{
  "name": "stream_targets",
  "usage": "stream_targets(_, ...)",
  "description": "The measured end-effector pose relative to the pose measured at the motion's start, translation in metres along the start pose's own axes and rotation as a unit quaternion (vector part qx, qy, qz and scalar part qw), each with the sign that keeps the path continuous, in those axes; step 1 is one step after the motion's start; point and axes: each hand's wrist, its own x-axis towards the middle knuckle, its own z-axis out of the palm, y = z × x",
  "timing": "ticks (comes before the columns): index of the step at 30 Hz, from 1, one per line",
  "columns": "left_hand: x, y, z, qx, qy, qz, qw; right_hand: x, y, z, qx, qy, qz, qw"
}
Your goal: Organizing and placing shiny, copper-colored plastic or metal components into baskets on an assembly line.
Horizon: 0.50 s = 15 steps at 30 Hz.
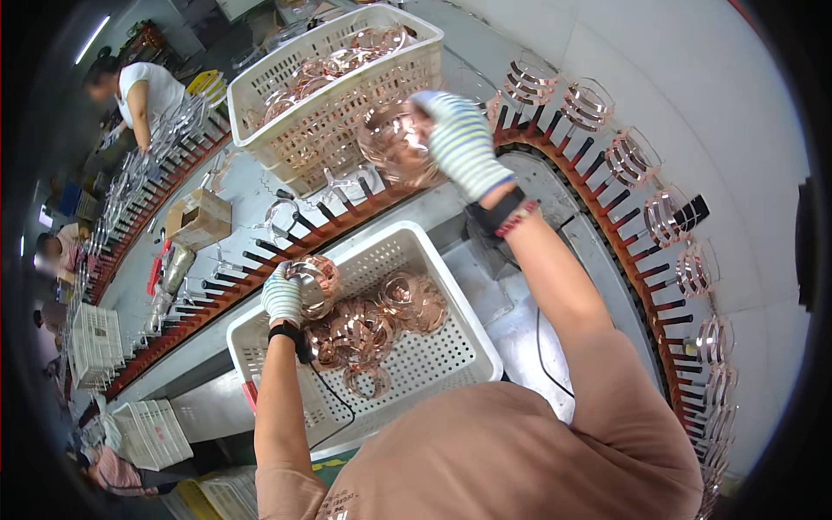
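My right hand [464, 143], in a striped knit glove, is closed on a shiny copper-coloured ring frame [394, 143] in front of the far crate's side. Motion blurs both hand and frame. Lower left, my gloved left hand [282, 296] grips another copper-coloured ring frame [319, 284] above the near edge of the conveyor. Beneath it, a white perforated crate [455, 347] holds a loose pile of similar ring frames [355, 329]. Across the conveyor, a second white crate [338, 113] is heaped with more of them.
A conveyor with black upright pegs [598, 165] curves from the left around to my right. Ring frames [628, 156] sit on its right-hand pegs. Beyond stands a cardboard box [199, 217]. Co-workers [152, 100] are at the left. A black cable [542, 347] hangs near me.
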Motion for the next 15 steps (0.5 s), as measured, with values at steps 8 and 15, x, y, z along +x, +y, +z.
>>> stream_targets(8,0.01,0.023,0.002,0.025,0.011,0.053,0.998,0.044,0.158,-0.01,0.115,-0.089,0.332,0.932)
stream_targets(15,0.023,0.056,0.029,-0.06,-0.002,0.077,0.995,0.075,0.216,0.014,-0.171,-0.423,-0.002,0.89)
